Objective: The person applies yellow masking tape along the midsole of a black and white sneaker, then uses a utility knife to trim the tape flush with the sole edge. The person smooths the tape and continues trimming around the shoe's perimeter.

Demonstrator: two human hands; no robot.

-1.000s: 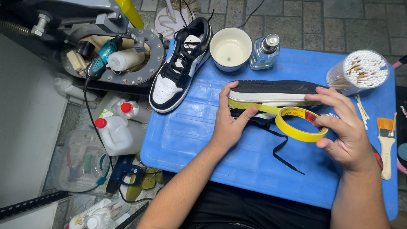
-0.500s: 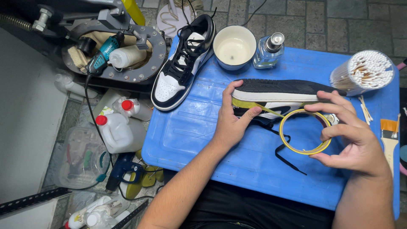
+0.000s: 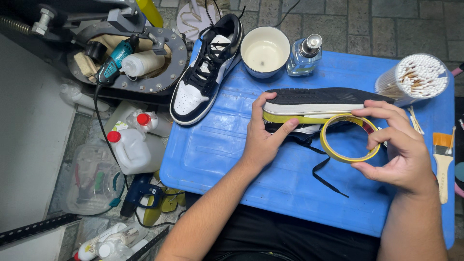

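A black and white sneaker (image 3: 319, 104) lies on its side on the blue tray (image 3: 232, 159), sole facing me. A strip of yellow tape runs along the edge of its sole. My left hand (image 3: 266, 133) presses on the heel end, thumb on the tape. My right hand (image 3: 396, 145) holds a roll of yellow tape (image 3: 349, 137) upright beside the sneaker's toe end. A loose black lace (image 3: 321, 169) trails from under the sneaker across the tray.
The second sneaker (image 3: 208, 70) lies at the tray's far left corner. Behind are a white bowl (image 3: 265, 50), a clear pump bottle (image 3: 303, 55) and a cup of cotton swabs (image 3: 415, 77). A paintbrush (image 3: 442, 159) lies at right. Plastic jugs (image 3: 130, 150) stand on the floor at left.
My right hand has turned the tape roll from flat to upright and drawn it a little right along the sole. My left hand has stayed on the heel.
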